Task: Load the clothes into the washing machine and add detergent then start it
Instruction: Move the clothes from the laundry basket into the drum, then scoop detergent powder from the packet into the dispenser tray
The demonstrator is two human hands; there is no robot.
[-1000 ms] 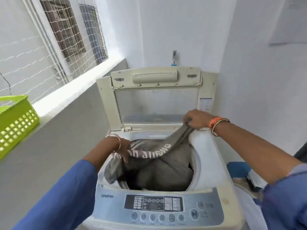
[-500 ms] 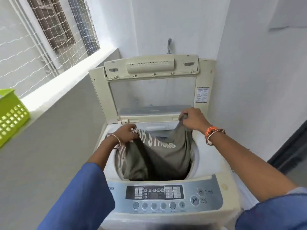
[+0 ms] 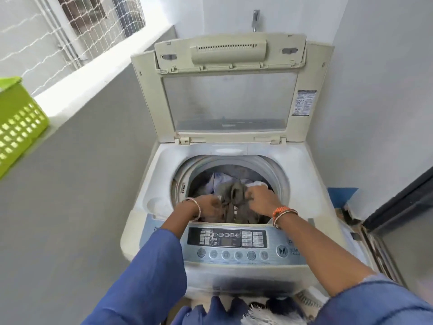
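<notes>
A narrow grey-walled laundry corner with a netted window high on the left holds a top-loading washing machine [image 3: 225, 231], its lid [image 3: 230, 85] standing open against the back wall. Far left of the machine, a lime-green laundry basket [image 3: 20, 123] sits on the white ledge. Inside the drum opening, the left hand [image 3: 208, 207] grips the near-left part of a grey-olive garment [image 3: 236, 198], fingers curled into the cloth; just right of it the right hand [image 3: 260, 200] pinches another fold of the same garment. The cloth lies bunched low in the drum on top of pale clothes [image 3: 220, 179]. Below the drum, the control panel [image 3: 227, 238] and the start/pause button [image 3: 281, 251] sit untouched. Loading looks nearly done for this piece; no detergent is visible. A sleeve left draped over the drum rim could snag when the lid closes, and piling everything on one side may unbalance the spin.
</notes>
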